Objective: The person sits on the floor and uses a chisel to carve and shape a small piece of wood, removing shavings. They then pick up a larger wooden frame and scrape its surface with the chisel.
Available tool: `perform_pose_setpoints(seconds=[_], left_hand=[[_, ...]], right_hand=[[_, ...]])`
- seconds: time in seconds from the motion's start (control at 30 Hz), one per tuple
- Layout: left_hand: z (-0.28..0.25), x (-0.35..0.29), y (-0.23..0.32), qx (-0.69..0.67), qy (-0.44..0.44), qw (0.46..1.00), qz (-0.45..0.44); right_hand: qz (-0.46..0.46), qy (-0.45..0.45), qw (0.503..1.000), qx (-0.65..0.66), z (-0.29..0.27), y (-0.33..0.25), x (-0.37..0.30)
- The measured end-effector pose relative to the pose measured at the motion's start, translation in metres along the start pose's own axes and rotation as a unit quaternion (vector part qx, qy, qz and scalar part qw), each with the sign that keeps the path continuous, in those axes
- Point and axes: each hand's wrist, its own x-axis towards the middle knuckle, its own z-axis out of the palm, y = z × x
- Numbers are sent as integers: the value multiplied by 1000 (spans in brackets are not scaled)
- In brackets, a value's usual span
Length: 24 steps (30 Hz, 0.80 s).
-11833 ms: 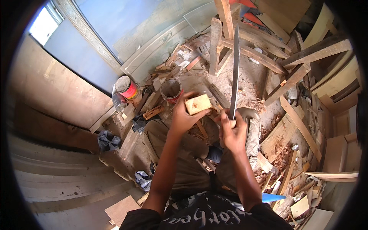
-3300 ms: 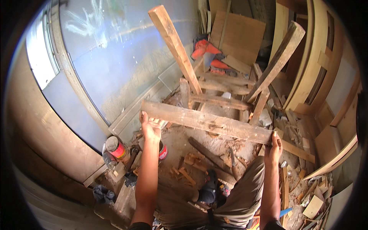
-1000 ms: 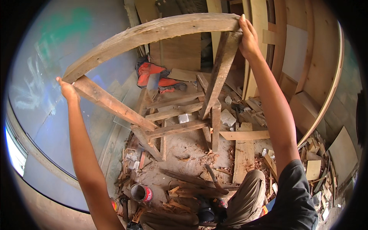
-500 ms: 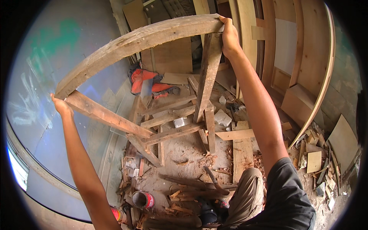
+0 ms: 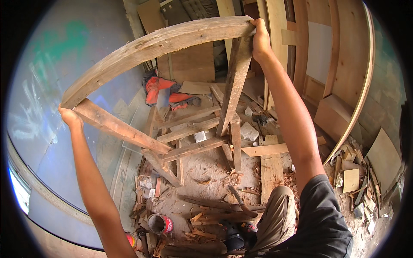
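Note:
A rough wooden beam (image 5: pixel 159 45) spans the upper part of the view, its curve at least partly from the lens. My left hand (image 5: pixel 71 117) grips its left end, where a wooden leg (image 5: pixel 122 127) meets it. At the other end my right hand (image 5: pixel 261 41) is wrapped round the beam above a second leg (image 5: pixel 235 81). Both legs run down to a lower wooden crosspiece (image 5: pixel 195 149) with shorter props at its ends. The fingers of both hands are partly hidden by the wood.
A grey sheet wall (image 5: pixel 86 81) stands close on the left, and plywood panels (image 5: pixel 340 64) lean at right. Red-orange cloth (image 5: pixel 158 88) lies behind the frame. A tin can (image 5: pixel 160 224), a curved wooden piece (image 5: pixel 241 202) and wood scraps (image 5: pixel 359 159) litter the floor.
The beam's right end and my right hand have shifted slightly to the right. My left hand has barely moved, and both hands keep their grip.

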Motion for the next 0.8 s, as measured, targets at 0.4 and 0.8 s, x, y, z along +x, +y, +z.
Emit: perform_pose_setpoints(seconds=[0.4,0.8], left_hand=[[-14,26,-8,41,17,999,32],[5,-37,16,-10,-56,998,-13]], right_hand=[[-44,76,996,-3,18,-17,-11],[-48,107,986,-122,4,-1,10]])
